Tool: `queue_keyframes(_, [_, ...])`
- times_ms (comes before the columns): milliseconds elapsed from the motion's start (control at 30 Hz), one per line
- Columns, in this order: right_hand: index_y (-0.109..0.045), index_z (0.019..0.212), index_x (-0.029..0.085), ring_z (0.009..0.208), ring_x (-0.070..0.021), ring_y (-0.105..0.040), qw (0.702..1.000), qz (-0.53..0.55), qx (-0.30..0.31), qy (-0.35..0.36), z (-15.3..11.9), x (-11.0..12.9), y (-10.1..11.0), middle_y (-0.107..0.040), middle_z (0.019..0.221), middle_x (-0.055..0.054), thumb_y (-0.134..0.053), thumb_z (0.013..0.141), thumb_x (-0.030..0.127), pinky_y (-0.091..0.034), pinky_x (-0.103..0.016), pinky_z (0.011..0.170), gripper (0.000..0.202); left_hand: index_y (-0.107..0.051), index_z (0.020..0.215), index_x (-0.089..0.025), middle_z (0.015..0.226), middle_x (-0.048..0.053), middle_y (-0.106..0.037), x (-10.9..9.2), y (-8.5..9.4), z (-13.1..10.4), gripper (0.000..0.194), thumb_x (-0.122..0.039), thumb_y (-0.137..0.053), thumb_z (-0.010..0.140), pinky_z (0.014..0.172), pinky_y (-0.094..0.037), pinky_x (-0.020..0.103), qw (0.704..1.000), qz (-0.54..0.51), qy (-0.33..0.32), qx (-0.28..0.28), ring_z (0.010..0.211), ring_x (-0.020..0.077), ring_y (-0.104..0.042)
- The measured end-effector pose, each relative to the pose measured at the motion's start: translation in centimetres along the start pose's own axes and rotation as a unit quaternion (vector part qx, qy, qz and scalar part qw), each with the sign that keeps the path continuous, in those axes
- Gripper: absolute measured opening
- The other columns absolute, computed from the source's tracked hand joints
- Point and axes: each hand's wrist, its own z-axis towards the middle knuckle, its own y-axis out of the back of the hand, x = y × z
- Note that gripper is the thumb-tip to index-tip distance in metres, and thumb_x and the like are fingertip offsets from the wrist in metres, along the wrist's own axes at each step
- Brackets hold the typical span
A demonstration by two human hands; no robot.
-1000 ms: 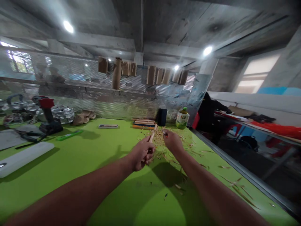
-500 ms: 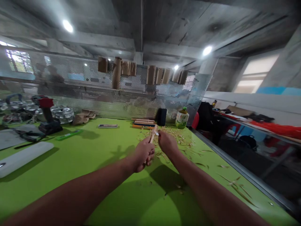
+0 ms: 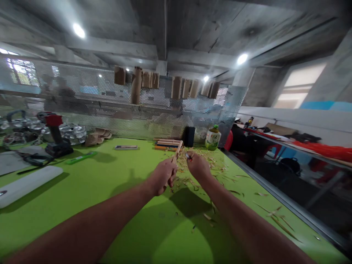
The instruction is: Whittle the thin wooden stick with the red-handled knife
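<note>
- Head view: the left hand is curled round a stick, fingers wrapped over its lower part.
- The stick slants up and away above the green worktop, its far end in front of the bundle of sticks.
- The right hand is clenched on a small tool; a pale, shiny tip pokes out, but I can't make out the rest of it.
- The hands are near each other but apart, with a gap between that tip and the stick.
- Pale shavings litter the worktop beneath and around the right hand, some straying toward the right edge.
- Beyond the hands stand a dark block and, to its right, a green-capped bottle.
- A small case lies left of the bundle.
- Farther left I see a green tool, a red-and-black drill and a long white bar.
- Behind it all rises a mesh screen, with brown pieces along its top.
</note>
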Motion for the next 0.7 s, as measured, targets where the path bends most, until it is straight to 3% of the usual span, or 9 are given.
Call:
queue_keyframes(167, [-0.064, 0.103, 0.025, 0.079, -0.0175, -0.064, 0.995, -0.022, 0.057, 0.076, -1.9, 2.9, -0.1, -0.071, 0.090, -0.005, -0.035, 0.094, 0.031, -0.035, -0.024, 0.063, 0.031, -0.048, 0.080, -0.020, 0.049, -0.010, -0.037, -0.1, 0.0, 0.3, 0.005, -0.017, -0.049, 0.075, 0.033, -0.023, 0.017, 0.999, 0.013, 0.003, -0.046, 0.034, 0.0051, -0.026])
queue_keyframes(333, [-0.061, 0.101, 0.022, 0.079, -0.0178, -0.064, 0.992, -0.052, 0.050, 0.101, -1.7, 2.7, 0.2, -0.070, 0.092, -0.007, -0.037, 0.092, 0.025, -0.033, -0.024, 0.061, 0.026, -0.048, 0.084, -0.019, 0.050, -0.010, -0.036, -0.5, -0.8, -0.1, 0.007, -0.017, -0.048, 0.077, 0.034, -0.020, 0.017, 0.997, 0.037, 0.020, -0.072, 0.035, 0.0045, -0.026])
queue_keyframes(533, [-0.058, 0.114, 0.021, 0.084, -0.0192, -0.063, 0.994, -0.053, 0.030, 0.092, -1.0, 2.2, 0.2, -0.069, 0.098, -0.009, -0.036, 0.094, 0.027, -0.037, -0.026, 0.069, 0.031, -0.047, 0.086, -0.021, 0.053, -0.010, -0.034, -1.3, -1.8, -1.1, 0.008, -0.017, -0.047, 0.080, 0.035, -0.015, 0.017, 0.997, 0.025, 0.035, -0.059, 0.036, 0.0043, -0.023])
queue_keyframes(600, [-0.059, 0.116, 0.022, 0.085, -0.0196, -0.063, 0.997, -0.042, 0.020, 0.061, -0.2, 1.1, 0.0, -0.069, 0.098, -0.009, -0.035, 0.093, 0.025, -0.038, -0.026, 0.071, 0.033, -0.049, 0.090, -0.021, 0.053, -0.009, -0.035, -1.1, -2.2, -1.6, 0.010, -0.017, -0.046, 0.081, 0.035, -0.017, 0.017, 0.997, 0.040, 0.045, -0.056, 0.036, 0.0048, -0.025])
queue_keyframes(700, [-0.062, 0.115, 0.022, 0.085, -0.0211, -0.064, 0.998, -0.029, 0.008, -0.052, 1.6, -2.3, -0.1, -0.070, 0.098, -0.010, -0.033, 0.092, 0.021, -0.039, -0.027, 0.069, 0.037, -0.052, 0.096, -0.020, 0.054, -0.008, -0.038, -0.4, -2.9, -2.4, 0.014, -0.020, -0.048, 0.082, 0.034, -0.021, 0.017, 0.997, 0.057, 0.057, -0.004, 0.037, 0.0054, -0.026])
